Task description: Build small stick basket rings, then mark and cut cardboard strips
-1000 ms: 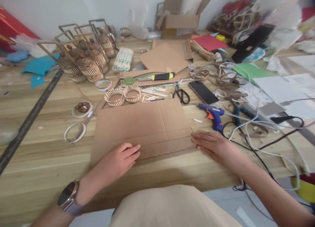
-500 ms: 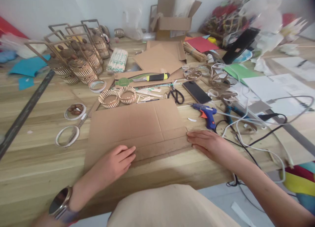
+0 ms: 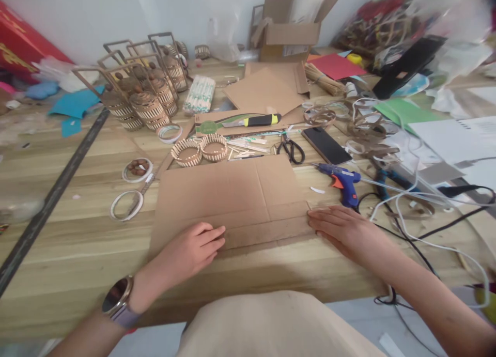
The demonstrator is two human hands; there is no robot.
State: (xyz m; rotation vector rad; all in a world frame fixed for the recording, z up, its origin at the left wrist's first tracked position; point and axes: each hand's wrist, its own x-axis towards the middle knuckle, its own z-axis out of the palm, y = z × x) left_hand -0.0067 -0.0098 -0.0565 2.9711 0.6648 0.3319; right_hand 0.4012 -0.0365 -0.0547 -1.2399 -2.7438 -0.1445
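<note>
A flat brown cardboard sheet [image 3: 217,191] with crease lines lies in front of me. Along its front edge runs a narrow cardboard strip [image 3: 267,223]; whether it is a folded flap or a separate piece I cannot tell. My left hand [image 3: 196,248] rests on the left end of this strip, fingers stretched out, thumb hidden. At the strip's right end, my right hand [image 3: 341,225] lies with fingers extended and touching its corner. A blue glue gun [image 3: 341,180] sits just beyond my right hand. Two rings of small wooden sticks [image 3: 186,153] stand behind the sheet.
Scissors [image 3: 290,149], a phone [image 3: 326,145] and a utility knife [image 3: 256,120] lie behind the sheet. White tape rolls [image 3: 126,205] are at left, near several handled stick lanterns [image 3: 151,109]. Cables [image 3: 422,238] tangle at right. A cardboard box [image 3: 290,34] stands at the back.
My view has turned a little to the left, so everything appears farther right. Both hands keep about the same places on the cardboard.
</note>
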